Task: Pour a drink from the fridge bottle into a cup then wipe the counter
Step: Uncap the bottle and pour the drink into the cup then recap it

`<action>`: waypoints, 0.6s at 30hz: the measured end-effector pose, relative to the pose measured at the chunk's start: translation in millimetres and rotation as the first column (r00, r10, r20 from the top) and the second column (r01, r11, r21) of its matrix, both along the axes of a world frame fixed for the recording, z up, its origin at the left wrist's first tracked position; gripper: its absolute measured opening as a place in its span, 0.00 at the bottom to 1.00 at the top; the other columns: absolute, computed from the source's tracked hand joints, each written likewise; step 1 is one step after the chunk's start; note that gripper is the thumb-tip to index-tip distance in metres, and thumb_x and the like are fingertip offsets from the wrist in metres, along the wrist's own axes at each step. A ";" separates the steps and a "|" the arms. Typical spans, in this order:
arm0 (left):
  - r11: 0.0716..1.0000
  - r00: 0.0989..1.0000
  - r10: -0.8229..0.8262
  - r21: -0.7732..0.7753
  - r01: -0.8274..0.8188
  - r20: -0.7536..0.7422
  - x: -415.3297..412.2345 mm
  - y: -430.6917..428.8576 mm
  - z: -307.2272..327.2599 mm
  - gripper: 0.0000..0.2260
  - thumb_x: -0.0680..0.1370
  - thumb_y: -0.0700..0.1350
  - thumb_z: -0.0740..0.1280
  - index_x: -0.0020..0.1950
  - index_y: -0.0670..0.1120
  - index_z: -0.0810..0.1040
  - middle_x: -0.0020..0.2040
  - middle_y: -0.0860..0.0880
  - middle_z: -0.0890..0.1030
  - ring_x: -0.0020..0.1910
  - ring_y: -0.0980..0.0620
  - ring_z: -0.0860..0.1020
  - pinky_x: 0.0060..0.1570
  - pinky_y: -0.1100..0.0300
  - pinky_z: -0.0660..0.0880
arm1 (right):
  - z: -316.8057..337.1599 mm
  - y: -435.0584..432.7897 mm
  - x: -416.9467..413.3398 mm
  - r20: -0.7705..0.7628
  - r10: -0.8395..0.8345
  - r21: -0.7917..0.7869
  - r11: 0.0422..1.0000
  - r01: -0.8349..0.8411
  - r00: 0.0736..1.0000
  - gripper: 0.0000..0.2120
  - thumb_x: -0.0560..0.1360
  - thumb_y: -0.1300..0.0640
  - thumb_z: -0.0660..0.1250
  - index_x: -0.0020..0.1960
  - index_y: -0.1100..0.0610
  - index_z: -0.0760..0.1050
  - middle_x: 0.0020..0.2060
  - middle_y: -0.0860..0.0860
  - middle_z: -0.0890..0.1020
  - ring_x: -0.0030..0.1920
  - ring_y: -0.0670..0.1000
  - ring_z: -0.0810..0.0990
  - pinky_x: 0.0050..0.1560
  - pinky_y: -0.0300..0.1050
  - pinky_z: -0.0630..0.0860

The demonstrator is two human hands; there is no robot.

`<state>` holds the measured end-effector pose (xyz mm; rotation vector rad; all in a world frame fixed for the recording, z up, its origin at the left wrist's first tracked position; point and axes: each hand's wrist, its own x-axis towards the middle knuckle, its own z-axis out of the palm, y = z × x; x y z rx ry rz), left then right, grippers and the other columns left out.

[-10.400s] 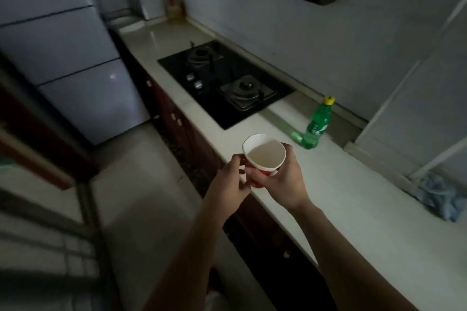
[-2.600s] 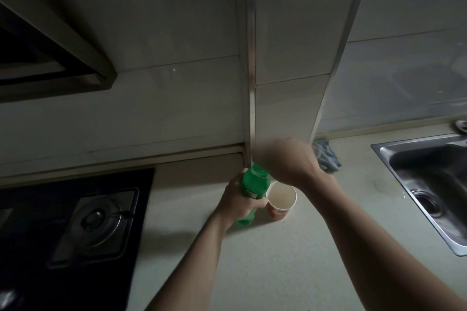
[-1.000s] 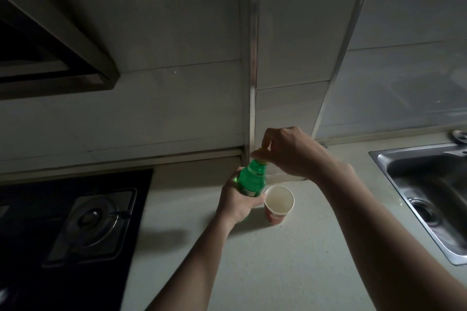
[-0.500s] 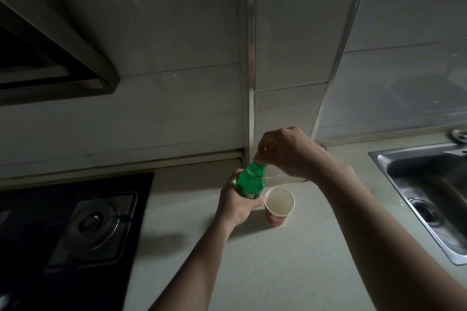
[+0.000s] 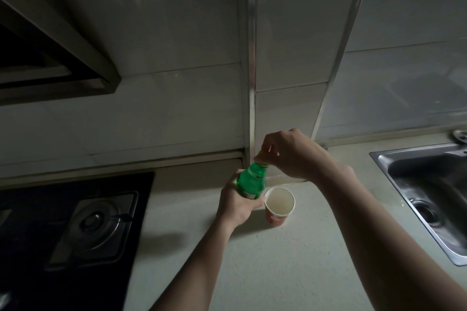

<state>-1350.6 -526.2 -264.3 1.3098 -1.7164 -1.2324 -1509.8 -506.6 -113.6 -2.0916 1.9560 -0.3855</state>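
Fingers of the left hand (image 5: pixel 236 206) are curled round the body of the green bottle (image 5: pixel 251 183), which leans slightly with its neck toward 1 o'clock; the hand hides its base, so I cannot tell whether it rests on the bench (image 5: pixel 278 272). Above it, the right hand (image 5: pixel 290 156) pinches the yellow cap (image 5: pixel 262 160) between thumb and fingers; whether the cap is loose cannot be told. The paper cup (image 5: pixel 279 206), red outside and pale inside, stands upright on the bench at 3 o'clock of the left hand, just beside the bottle. A black gas hob (image 5: pixel 75 222) lies at 9 o'clock of the cup and a steel sink (image 5: pixel 429 197) at 3 o'clock, both well apart from it.
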 end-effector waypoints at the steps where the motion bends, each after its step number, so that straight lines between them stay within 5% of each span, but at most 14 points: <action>1: 1.000 1.000 0.003 0.003 -0.003 0.002 0.4 0.1 -0.9 0.24 0.61 0.45 0.83 0.50 0.54 0.76 0.45 0.53 0.82 0.42 0.56 0.80 0.41 0.66 0.76 | 1.4 0.5 -0.2 0.013 0.022 0.012 1.000 -0.023 1.000 0.12 0.75 0.48 0.69 0.55 0.54 0.80 0.47 0.51 0.84 0.43 0.48 0.82 0.46 0.47 0.82; 7: 1.000 1.000 -0.010 0.009 0.010 0.008 2.0 3.0 -2.4 0.25 0.62 0.44 0.83 0.53 0.54 0.76 0.46 0.54 0.82 0.45 0.57 0.80 0.41 0.70 0.74 | 5.3 3.1 -4.9 0.091 0.061 0.090 0.994 -0.069 0.994 0.26 0.73 0.47 0.72 0.69 0.50 0.72 0.61 0.48 0.80 0.50 0.46 0.81 0.49 0.36 0.75; 12: 1.000 1.000 -0.020 0.022 0.020 0.000 1.4 4.9 -1.0 0.24 0.62 0.43 0.83 0.53 0.53 0.76 0.46 0.53 0.83 0.44 0.58 0.80 0.41 0.71 0.74 | 3.8 1.4 -1.2 -0.001 -0.012 0.017 1.000 0.012 1.000 0.18 0.74 0.42 0.69 0.53 0.56 0.80 0.46 0.53 0.84 0.42 0.50 0.82 0.44 0.49 0.82; 15: 1.000 1.000 -0.015 0.023 0.015 -0.001 1.7 4.7 -3.0 0.25 0.62 0.43 0.83 0.53 0.53 0.76 0.47 0.53 0.83 0.45 0.56 0.81 0.42 0.68 0.75 | 5.1 2.0 -3.0 0.024 0.062 0.030 0.998 -0.063 0.998 0.12 0.75 0.51 0.71 0.56 0.54 0.80 0.50 0.51 0.84 0.42 0.45 0.81 0.43 0.39 0.80; 18: 0.999 1.000 -0.009 0.036 0.009 -0.008 2.8 4.4 -3.5 0.26 0.61 0.43 0.83 0.54 0.53 0.76 0.47 0.54 0.83 0.46 0.57 0.81 0.45 0.65 0.77 | 3.6 1.3 -5.8 0.072 0.080 0.045 0.996 -0.083 0.994 0.20 0.73 0.49 0.72 0.64 0.50 0.75 0.58 0.48 0.82 0.43 0.42 0.78 0.42 0.31 0.74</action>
